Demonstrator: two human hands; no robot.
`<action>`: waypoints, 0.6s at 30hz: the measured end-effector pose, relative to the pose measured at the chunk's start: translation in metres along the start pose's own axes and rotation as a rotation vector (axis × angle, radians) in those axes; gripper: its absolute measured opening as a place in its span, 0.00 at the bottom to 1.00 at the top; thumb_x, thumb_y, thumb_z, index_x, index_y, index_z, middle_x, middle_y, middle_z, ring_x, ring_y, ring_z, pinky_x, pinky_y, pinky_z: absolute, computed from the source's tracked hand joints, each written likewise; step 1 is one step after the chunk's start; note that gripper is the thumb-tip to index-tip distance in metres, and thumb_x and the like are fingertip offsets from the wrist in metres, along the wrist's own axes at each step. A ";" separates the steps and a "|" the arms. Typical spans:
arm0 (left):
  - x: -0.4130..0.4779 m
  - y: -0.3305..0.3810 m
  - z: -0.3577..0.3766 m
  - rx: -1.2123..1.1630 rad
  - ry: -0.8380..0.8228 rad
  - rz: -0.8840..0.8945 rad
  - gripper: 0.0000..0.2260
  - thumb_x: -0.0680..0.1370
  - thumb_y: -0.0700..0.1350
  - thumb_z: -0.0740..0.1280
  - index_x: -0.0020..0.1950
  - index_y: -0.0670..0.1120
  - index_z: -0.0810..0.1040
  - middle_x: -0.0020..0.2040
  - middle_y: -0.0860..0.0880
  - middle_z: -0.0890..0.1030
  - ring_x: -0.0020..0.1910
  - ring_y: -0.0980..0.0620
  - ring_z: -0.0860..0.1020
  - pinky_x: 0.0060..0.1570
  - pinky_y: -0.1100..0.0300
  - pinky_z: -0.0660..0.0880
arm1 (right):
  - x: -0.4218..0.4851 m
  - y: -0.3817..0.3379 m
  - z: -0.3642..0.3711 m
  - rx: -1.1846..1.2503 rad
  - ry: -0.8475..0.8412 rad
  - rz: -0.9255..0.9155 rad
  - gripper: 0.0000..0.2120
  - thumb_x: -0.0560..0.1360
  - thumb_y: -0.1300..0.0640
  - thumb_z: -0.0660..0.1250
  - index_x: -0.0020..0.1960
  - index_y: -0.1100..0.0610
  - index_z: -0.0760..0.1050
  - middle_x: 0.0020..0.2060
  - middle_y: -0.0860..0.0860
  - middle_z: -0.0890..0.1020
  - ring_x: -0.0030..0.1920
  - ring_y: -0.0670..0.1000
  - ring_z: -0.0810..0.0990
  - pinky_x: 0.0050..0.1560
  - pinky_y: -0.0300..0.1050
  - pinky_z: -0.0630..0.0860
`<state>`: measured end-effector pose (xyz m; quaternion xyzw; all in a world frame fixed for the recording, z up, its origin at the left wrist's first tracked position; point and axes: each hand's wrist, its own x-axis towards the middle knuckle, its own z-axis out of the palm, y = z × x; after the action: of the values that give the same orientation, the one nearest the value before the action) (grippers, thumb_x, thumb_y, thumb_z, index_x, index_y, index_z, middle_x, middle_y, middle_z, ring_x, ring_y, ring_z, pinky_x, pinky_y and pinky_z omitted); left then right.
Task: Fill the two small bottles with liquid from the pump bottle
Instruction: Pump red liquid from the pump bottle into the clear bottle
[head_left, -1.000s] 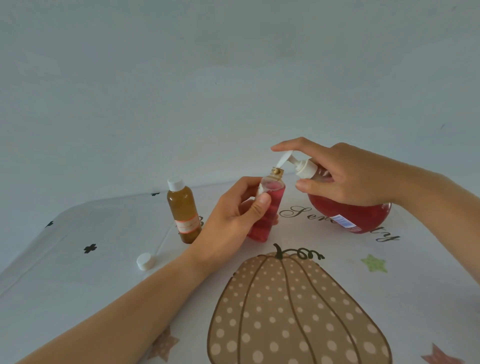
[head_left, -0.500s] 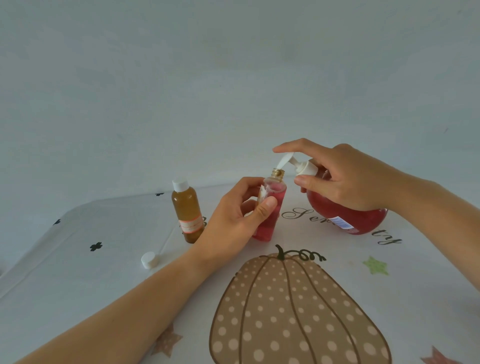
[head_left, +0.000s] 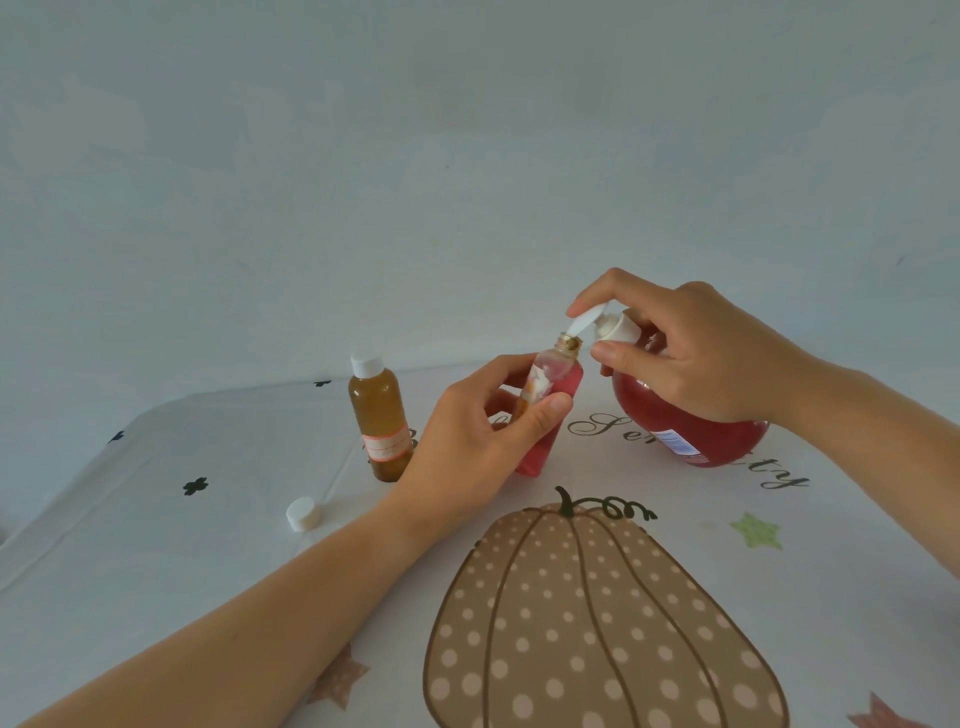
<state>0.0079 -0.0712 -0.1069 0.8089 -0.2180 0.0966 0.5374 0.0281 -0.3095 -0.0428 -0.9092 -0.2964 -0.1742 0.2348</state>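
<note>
My left hand (head_left: 467, 441) grips a small clear bottle (head_left: 563, 382), mostly full of red liquid, tilted with its open gold neck right under the white pump nozzle. The round pump bottle (head_left: 691, 431) of red liquid stands on the table to the right. My right hand (head_left: 680, 353) wraps its neck, with the forefinger pressing on the pump head (head_left: 608, 327). A second small bottle (head_left: 379, 415), amber with a white cap on, stands upright left of my left hand.
A loose white cap (head_left: 303, 513) lies on the table at the left. The tablecloth (head_left: 156, 519) is white with a large dotted pumpkin print (head_left: 597, 623) near me. A plain pale wall rises behind the table.
The view has shifted slightly. The small red bottle sits a little higher under the nozzle, and its red level looks slightly lower near the neck. Both hands keep their holds.
</note>
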 end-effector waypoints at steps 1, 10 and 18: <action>0.000 0.001 0.000 -0.012 0.005 -0.004 0.18 0.80 0.61 0.70 0.68 0.61 0.78 0.56 0.63 0.83 0.55 0.60 0.82 0.51 0.65 0.82 | 0.000 0.000 0.000 -0.006 -0.005 -0.001 0.15 0.82 0.47 0.66 0.67 0.35 0.70 0.38 0.46 0.86 0.36 0.49 0.84 0.45 0.59 0.82; 0.001 0.003 0.000 -0.089 0.040 -0.010 0.21 0.79 0.59 0.71 0.69 0.53 0.78 0.57 0.57 0.84 0.54 0.55 0.84 0.50 0.66 0.79 | 0.002 0.003 0.002 -0.028 -0.036 -0.021 0.23 0.82 0.42 0.61 0.74 0.27 0.61 0.37 0.54 0.86 0.40 0.58 0.85 0.49 0.59 0.81; -0.001 0.002 0.001 -0.043 0.017 0.006 0.19 0.79 0.61 0.71 0.67 0.57 0.79 0.56 0.60 0.84 0.55 0.55 0.84 0.53 0.61 0.82 | 0.001 0.001 0.003 -0.024 -0.006 -0.016 0.14 0.81 0.43 0.63 0.66 0.35 0.69 0.37 0.51 0.86 0.37 0.56 0.84 0.46 0.58 0.81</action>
<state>0.0059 -0.0726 -0.1062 0.7957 -0.2178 0.1002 0.5562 0.0303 -0.3079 -0.0453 -0.9099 -0.3025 -0.1771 0.2217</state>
